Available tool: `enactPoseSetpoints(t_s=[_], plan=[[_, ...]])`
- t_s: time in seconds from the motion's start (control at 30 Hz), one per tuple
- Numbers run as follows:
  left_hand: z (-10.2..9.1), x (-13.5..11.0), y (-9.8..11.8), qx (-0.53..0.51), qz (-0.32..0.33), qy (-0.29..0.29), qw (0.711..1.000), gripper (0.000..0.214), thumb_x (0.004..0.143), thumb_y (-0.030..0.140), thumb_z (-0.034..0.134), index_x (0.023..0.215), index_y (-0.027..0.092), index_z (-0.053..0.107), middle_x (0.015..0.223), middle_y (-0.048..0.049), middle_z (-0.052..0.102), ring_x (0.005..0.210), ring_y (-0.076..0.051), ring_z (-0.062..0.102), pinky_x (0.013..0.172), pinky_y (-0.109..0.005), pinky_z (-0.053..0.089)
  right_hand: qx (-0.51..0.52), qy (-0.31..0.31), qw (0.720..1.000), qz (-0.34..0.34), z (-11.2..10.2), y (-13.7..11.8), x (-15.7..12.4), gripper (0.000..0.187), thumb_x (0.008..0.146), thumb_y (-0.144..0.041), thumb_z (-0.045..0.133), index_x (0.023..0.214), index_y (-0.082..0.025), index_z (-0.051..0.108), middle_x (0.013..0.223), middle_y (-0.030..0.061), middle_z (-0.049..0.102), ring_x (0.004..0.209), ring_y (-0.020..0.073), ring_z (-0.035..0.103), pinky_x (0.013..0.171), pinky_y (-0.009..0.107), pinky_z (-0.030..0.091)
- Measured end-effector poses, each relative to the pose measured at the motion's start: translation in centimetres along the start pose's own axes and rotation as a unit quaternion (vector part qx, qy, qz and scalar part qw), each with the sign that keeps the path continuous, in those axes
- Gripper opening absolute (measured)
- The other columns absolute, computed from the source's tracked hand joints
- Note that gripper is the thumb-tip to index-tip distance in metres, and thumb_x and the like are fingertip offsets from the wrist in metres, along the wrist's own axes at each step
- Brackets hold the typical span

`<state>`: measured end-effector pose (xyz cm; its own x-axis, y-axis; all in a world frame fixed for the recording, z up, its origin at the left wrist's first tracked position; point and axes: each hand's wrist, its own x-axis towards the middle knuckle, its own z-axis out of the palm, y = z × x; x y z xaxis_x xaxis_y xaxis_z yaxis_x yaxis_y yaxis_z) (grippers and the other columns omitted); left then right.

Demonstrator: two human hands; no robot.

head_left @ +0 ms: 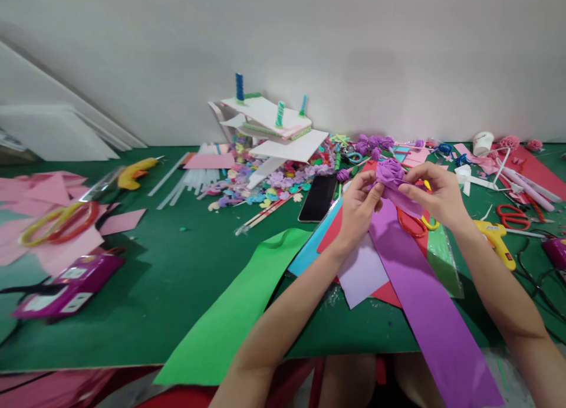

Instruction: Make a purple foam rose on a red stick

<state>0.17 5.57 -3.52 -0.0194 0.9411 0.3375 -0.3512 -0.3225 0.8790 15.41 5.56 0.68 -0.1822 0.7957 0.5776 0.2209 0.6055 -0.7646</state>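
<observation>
My left hand (359, 204) pinches the side of a purple paper flower (390, 171), its thumb and fingers closed at the flower's base. On the other side my right hand (437, 196) is closed on a loose purple petal edge of that flower. Below them a long purple paper strip (424, 302) runs over the table's front edge. Under it lie a pale lilac sheet (362, 275), red and blue sheets, and scissors with red and yellow handles (411, 224), partly covered. A green paper strip (247, 302) lies left of my left forearm.
A black phone (317, 197) lies beyond my left hand, near a heap of small coloured flowers (274, 181) and stacked white boards (287, 145). A yellow glue gun (496, 243) and red scissors (513, 217) sit at right. Another yellow glue gun (135, 173), scissors (62, 224) and a purple device (71, 287) lie left.
</observation>
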Motion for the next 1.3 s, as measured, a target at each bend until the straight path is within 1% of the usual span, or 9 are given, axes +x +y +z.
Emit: enactPoseSetpoints(t_s=[0.17,0.27,0.37,0.5,0.67,0.9,1.07,1.2,1.3], plan=[[-0.2,0.2,-0.1,-0.036,-0.004,0.008,0.999,0.031,0.074,0.047,0.069,0.087,0.021,0.059,0.067,0.0052,0.051,0.046,-0.003,0.042,0.041,-0.015,0.033,0.010,-0.007,1.000,0.001,-0.1,0.2,0.1,0.015,0.070,-0.031,0.073,0.076,-0.022,0.062,0.073,-0.0028,0.064,0.069,0.0107,0.058,0.068,0.027,0.048],[-0.1,0.3,0.1,-0.044,-0.014,0.028,0.999,0.034,0.072,0.049,0.070,0.087,0.021,0.057,0.064,0.0061,0.049,0.044,-0.002,0.039,0.039,-0.015,0.030,0.007,-0.026,0.999,0.017,-0.4,0.3,0.2,0.019,0.067,-0.030,0.075,0.079,-0.021,0.063,0.077,-0.0020,0.065,0.073,0.0119,0.059,0.071,0.029,0.049],[0.1,0.3,0.4,-0.052,-0.018,0.040,0.998,0.036,0.069,0.047,0.073,0.085,0.021,0.055,0.063,0.0067,0.049,0.042,-0.002,0.036,0.037,-0.015,0.028,0.017,-0.030,0.999,0.033,-0.6,0.7,0.3,0.017,0.071,-0.033,0.072,0.079,-0.021,0.063,0.077,-0.0017,0.065,0.073,0.0117,0.059,0.072,0.029,0.049],[0.2,0.3,0.8,-0.066,-0.040,0.040,0.996,0.039,0.062,0.039,0.080,0.082,0.021,0.052,0.073,0.0056,0.055,0.045,-0.001,0.034,0.039,-0.014,0.029,0.074,-0.024,0.996,0.042,-0.6,1.1,0.4,0.019,0.074,-0.038,0.069,0.082,-0.022,0.063,0.078,-0.0015,0.064,0.073,0.0110,0.058,0.070,0.028,0.048],[0.2,0.3,1.0,-0.089,-0.062,0.020,0.994,0.041,0.059,0.040,0.081,0.082,0.021,0.053,0.074,0.0059,0.054,0.045,-0.001,0.033,0.038,-0.015,0.026,0.135,-0.031,0.988,0.075,-0.7,1.4,0.6,0.028,0.071,-0.048,0.070,0.080,-0.023,0.061,0.076,-0.0021,0.061,0.069,0.0103,0.056,0.063,0.025,0.047],[0.0,0.3,0.8,-0.144,-0.085,-0.032,0.985,0.042,0.060,0.049,0.079,0.080,0.022,0.053,0.061,0.0080,0.045,0.044,-0.003,0.035,0.037,-0.016,0.028,0.198,-0.015,0.976,0.089,-0.8,2.1,0.5,0.024,0.073,-0.047,0.069,0.080,-0.025,0.062,0.075,-0.0042,0.060,0.068,0.0088,0.054,0.062,0.023,0.045],[0.0,0.2,0.7,-0.136,-0.079,-0.015,0.987,0.044,0.058,0.049,0.080,0.080,0.023,0.053,0.068,0.0068,0.053,0.051,-0.004,0.044,0.044,-0.016,0.037,0.185,0.032,0.976,0.111,0.0,1.9,0.4,0.025,0.075,-0.049,0.066,0.084,-0.026,0.064,0.085,-0.0015,0.064,0.078,0.0123,0.058,0.069,0.027,0.049],[0.2,0.1,0.2,-0.125,-0.065,-0.016,0.990,0.043,0.061,0.048,0.079,0.086,0.024,0.054,0.067,0.0076,0.053,0.050,-0.004,0.042,0.044,-0.015,0.036,0.120,0.103,0.984,0.079,1.3,0.7,-0.1,0.018,0.085,-0.043,0.057,0.090,-0.027,0.063,0.085,-0.0005,0.062,0.079,0.0124,0.057,0.070,0.027,0.049],[0.5,-0.2,-0.2,-0.132,-0.080,-0.019,0.988,0.044,0.058,0.049,0.080,0.084,0.023,0.056,0.065,0.0071,0.052,0.049,-0.004,0.041,0.043,-0.015,0.035,0.078,0.164,0.982,0.058,2.2,0.0,-0.5,0.015,0.088,-0.038,0.053,0.090,-0.026,0.062,0.084,0.0003,0.061,0.078,0.0125,0.057,0.070,0.027,0.048]])
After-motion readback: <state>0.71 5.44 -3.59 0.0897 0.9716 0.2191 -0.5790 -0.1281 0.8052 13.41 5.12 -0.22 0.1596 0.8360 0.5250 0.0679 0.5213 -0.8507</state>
